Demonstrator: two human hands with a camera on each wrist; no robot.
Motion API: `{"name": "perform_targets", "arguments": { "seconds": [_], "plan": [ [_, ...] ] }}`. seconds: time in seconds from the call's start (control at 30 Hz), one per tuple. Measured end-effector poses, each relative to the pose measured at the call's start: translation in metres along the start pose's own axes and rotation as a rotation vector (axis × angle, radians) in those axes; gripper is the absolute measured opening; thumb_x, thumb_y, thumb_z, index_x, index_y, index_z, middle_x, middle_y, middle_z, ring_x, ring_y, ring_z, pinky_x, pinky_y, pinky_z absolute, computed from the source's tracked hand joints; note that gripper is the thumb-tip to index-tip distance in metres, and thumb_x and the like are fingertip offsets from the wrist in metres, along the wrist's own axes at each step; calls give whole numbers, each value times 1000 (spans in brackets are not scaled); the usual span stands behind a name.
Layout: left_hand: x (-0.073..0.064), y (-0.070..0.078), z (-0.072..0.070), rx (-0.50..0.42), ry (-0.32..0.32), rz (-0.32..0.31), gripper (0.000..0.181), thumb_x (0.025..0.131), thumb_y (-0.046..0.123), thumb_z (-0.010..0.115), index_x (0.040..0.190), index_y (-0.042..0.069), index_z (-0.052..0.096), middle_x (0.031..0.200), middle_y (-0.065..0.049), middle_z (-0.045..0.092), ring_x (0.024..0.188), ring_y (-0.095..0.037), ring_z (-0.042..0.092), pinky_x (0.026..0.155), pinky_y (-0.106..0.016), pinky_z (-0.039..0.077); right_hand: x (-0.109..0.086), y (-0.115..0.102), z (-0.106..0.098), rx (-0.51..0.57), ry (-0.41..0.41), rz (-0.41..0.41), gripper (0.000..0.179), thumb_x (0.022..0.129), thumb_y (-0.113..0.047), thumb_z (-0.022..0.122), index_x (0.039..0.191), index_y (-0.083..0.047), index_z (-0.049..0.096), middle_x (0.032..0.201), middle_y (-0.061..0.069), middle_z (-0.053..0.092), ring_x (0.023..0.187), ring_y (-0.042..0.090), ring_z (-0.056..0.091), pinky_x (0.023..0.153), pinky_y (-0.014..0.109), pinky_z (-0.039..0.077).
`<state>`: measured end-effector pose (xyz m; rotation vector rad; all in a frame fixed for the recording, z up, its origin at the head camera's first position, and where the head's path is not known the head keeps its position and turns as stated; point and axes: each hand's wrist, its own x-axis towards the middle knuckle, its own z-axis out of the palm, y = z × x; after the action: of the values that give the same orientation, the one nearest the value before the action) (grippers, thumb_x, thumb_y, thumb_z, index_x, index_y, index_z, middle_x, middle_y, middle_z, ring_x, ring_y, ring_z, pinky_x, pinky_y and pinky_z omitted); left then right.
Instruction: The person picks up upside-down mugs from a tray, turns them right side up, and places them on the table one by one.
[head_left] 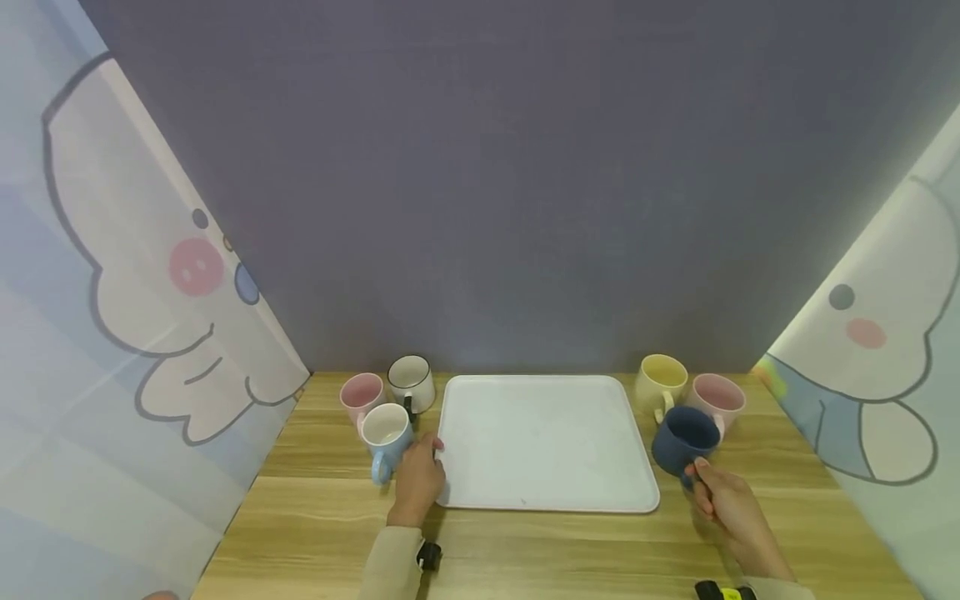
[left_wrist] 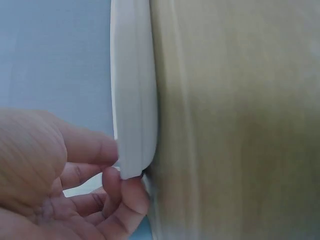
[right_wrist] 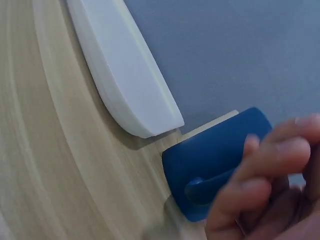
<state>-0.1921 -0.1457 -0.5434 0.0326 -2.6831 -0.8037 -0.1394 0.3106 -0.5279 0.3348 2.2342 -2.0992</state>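
My left hand [head_left: 418, 477] is at the left side of a white rectangular tray [head_left: 543, 442]. Close up in the left wrist view, its thumb and fingers pinch the rim of the tray [left_wrist: 134, 100]. Over on the right, a dark blue mug [head_left: 678, 446] stands beside the tray's right edge. My right hand [head_left: 731, 508] holds this mug by its handle, which points toward me. The right wrist view shows curled fingers [right_wrist: 280, 160] partly hiding the handle of the blue mug [right_wrist: 200, 170]. A light blue mug [head_left: 387, 442] with a pale inside stands right by my left hand.
Behind the light blue mug stand a pink mug [head_left: 362, 396] and a white mug [head_left: 411, 382] with a black rim and handle. Yellow [head_left: 660, 383] and pink [head_left: 716, 398] mugs stand behind the dark blue one. A grey wall [head_left: 480, 183] rises behind the wooden table [head_left: 540, 554].
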Motion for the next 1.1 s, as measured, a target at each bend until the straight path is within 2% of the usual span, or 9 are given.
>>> {"name": "perform_targets", "arguments": {
  "seconds": [0.13, 0.2, 0.27, 0.47, 0.6, 0.7, 0.8, 0.93, 1.1],
  "plan": [
    [-3, 7, -2, 30, 10, -16, 17, 79, -2, 73, 93, 2, 64, 81, -18, 67, 76, -40, 67, 64, -51, 52, -6, -8, 5, -205, 264, 57, 48, 110, -39, 41, 123, 5, 52, 59, -6, 53, 51, 8, 47, 50, 25, 41],
    [-3, 14, -4, 48, 23, -14, 16, 80, 1, 74, 92, 3, 65, 81, -17, 66, 74, -39, 67, 63, -50, 52, -7, -13, 11, -280, 390, 43, 50, 108, -40, 44, 130, 5, 51, 60, -7, 57, 52, 9, 50, 51, 27, 42],
    [-1, 21, -5, 58, 33, 4, 15, 81, 4, 75, 93, 4, 65, 82, -15, 65, 74, -36, 66, 63, -48, 52, -7, -21, 21, -328, 446, -17, 45, 107, -37, 47, 129, 2, 54, 59, -5, 58, 51, 11, 51, 52, 28, 41],
    [17, 43, -4, 3, 47, 118, 23, 85, 17, 79, 103, 7, 69, 91, -13, 68, 79, -32, 66, 68, -45, 53, 11, -38, 60, -502, 257, -380, 22, 104, -22, 59, 112, -2, 64, 71, 3, 63, 59, 5, 52, 55, 24, 43],
    [32, 52, 2, 15, 49, 194, 44, 84, 35, 81, 117, 8, 70, 114, -15, 70, 102, -35, 68, 86, -48, 55, 35, -45, 85, -623, 186, -541, 17, 97, -19, 68, 109, -6, 70, 89, 5, 70, 78, 9, 60, 69, 26, 50],
    [45, 56, 5, 58, 36, 223, 64, 82, 50, 79, 130, 9, 66, 134, -18, 65, 123, -39, 61, 103, -54, 49, 54, -50, 98, -686, 140, -600, 28, 96, -24, 71, 118, -8, 69, 111, 12, 71, 102, 27, 65, 86, 43, 54],
    [60, 59, 7, 132, -20, 253, 82, 83, 64, 72, 144, 11, 56, 149, -22, 53, 140, -45, 48, 114, -59, 39, 74, -57, 106, -771, 115, -664, 44, 94, -33, 73, 129, -7, 65, 132, 19, 64, 124, 43, 55, 101, 61, 45],
    [81, 60, 5, 228, -113, 260, 97, 84, 77, 61, 157, 17, 41, 164, -21, 34, 152, -47, 29, 121, -63, 28, 98, -73, 113, -917, 136, -717, 62, 92, -47, 72, 137, -6, 61, 146, 25, 53, 136, 49, 44, 110, 66, 36],
    [100, 61, 1, 257, -169, 219, 104, 83, 83, 55, 162, 21, 29, 170, -18, 19, 157, -45, 16, 123, -65, 21, 117, -89, 117, -1047, 110, -664, 82, 92, -63, 62, 152, -10, 47, 160, 25, 36, 145, 55, 31, 112, 72, 31]
  ]
}}
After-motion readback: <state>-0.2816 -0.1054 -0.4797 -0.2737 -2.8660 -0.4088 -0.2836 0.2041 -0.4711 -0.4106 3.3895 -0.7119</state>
